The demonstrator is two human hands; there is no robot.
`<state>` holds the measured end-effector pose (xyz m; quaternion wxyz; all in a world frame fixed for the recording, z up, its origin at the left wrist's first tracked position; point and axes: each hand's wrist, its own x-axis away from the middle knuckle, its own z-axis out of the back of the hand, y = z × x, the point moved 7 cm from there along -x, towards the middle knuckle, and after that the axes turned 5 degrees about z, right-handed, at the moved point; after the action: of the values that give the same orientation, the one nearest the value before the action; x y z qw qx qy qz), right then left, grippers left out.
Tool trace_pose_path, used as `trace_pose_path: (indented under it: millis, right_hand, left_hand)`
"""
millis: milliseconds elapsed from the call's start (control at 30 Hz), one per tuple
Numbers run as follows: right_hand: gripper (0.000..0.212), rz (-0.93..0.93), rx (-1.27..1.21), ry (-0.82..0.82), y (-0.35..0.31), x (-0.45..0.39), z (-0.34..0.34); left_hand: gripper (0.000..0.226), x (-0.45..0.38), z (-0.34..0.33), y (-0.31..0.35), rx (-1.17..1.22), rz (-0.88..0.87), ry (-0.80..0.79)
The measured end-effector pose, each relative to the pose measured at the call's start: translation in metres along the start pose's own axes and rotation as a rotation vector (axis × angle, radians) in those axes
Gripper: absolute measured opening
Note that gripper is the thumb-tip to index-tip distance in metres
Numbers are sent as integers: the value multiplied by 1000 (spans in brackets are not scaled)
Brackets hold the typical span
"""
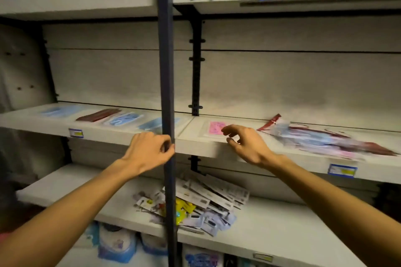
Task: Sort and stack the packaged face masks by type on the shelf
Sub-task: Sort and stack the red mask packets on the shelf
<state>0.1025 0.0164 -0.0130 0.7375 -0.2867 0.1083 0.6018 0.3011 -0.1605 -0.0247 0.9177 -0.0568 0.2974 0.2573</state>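
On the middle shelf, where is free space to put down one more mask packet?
Bare board lies between the pink packet and the mixed heap, behind the right hand. The shelf's left section, from the light-blue packet to the dark post, is crowded.

Four mask packets lie along the shelf left of the post (a loose pile lies right)
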Motion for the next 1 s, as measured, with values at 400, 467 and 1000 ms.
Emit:
trace_pose_path:
  millis: [400, 467, 1000]
  right_hand:
    - [56, -364, 375, 82, 191, 107, 138]
    - [61, -398, 381, 50, 219, 103, 147]
    - [19, -568, -168, 104, 376, 74, 146]
  left_hand:
    - [27, -66, -54, 272, 162, -291, -6]
    - [31, -89, -70, 289, 198, -272, -12]
    - [94, -238, -223, 344, 459, -55, -448]
